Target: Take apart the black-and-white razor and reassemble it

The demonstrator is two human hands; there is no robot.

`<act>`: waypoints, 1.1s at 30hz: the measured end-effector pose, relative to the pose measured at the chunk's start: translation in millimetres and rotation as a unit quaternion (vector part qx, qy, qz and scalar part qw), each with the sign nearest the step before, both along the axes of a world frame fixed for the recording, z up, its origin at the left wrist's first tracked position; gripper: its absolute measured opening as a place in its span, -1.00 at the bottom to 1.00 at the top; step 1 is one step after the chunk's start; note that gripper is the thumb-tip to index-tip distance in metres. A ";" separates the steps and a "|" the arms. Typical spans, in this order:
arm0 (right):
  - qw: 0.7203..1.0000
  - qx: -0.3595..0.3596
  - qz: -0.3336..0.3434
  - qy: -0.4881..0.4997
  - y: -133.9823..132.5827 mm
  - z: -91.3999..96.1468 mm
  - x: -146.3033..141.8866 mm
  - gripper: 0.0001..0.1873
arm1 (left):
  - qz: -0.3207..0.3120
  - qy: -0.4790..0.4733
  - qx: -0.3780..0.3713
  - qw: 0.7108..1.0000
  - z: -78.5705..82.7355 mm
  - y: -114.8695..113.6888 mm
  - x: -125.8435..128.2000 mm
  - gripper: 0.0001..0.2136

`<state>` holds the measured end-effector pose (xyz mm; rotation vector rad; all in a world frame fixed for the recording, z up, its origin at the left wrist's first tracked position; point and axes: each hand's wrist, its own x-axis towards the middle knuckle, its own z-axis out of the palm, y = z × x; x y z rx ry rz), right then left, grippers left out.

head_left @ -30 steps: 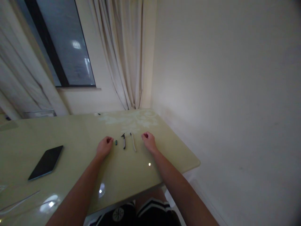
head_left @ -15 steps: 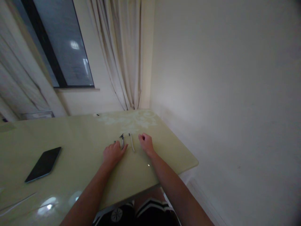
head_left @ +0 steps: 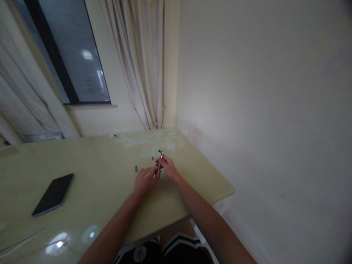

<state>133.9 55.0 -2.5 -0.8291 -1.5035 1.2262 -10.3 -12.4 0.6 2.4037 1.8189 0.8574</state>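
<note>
Both hands meet over the table and grip a slim silver-and-black tool with a bent head (head_left: 161,154). Its exact kind is too small to make out. My left hand (head_left: 145,179) is closed at the tool's lower end. My right hand (head_left: 168,167) pinches it higher up, below the bent head. Just behind my fingers lies a thin whitish stick with a dark tip (head_left: 153,158), mostly hidden by the hands. A small dark block (head_left: 135,168) rests on the table left of my left hand.
A black tablet (head_left: 53,194) lies on the glossy table (head_left: 104,190) at the left. Thin white cables (head_left: 23,240) run along the near left. A tiny dark item (head_left: 115,135) sits near the back edge. The wall (head_left: 247,110) borders the table's right side.
My left hand has moved right with the tool, raising it. My right hand has come left and taken hold of the tool too. The small dark block now shows uncovered.
</note>
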 end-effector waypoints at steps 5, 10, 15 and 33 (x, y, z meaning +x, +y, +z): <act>0.993 -0.039 0.111 -0.009 -4.4 11.0 28.5 -0.49 | -0.028 -0.241 -0.038 0.969 4.7 4.3 -9.8 -0.52; 0.981 -0.064 0.179 -0.021 -14.8 0.9 51.8 -0.50 | -0.090 -0.404 -0.109 0.904 6.4 7.4 -12.4 -0.31; 0.972 -0.077 0.220 -0.033 -21.3 -1.9 48.8 -0.48 | -0.115 -0.479 -0.127 0.861 -0.6 7.6 -7.3 -0.42; 0.973 -0.094 0.209 -0.032 -31.6 7.1 45.3 -0.47 | -0.182 -0.479 -0.167 0.842 0.4 5.7 -17.5 -0.51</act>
